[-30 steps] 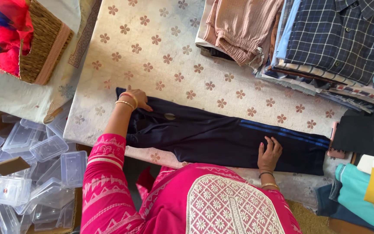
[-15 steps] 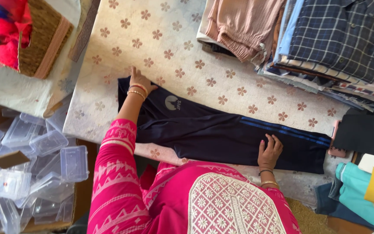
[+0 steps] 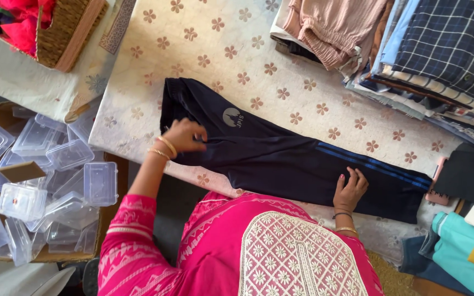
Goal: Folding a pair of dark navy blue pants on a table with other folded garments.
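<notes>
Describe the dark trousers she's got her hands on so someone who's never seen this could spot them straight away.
Start at the cream table cover printed with brown flowers. The trousers lie flat along its near edge, with the left hand at the waist end and the right hand toward the leg end. Unlike the folded stack of clothes behind, they are spread out, navy, with blue side stripes and a pale round logo.

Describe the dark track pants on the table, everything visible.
The track pants are dark navy, of a smooth knit as it looks, with blue side stripes toward one end and a small pale round logo near the other. They lie flat, folded lengthwise, slanting across the flower-patterned tablecloth. The left hand pinches the cloth near the logo end; the right hand rests flat on the striped end, which touches a pink item.
</notes>
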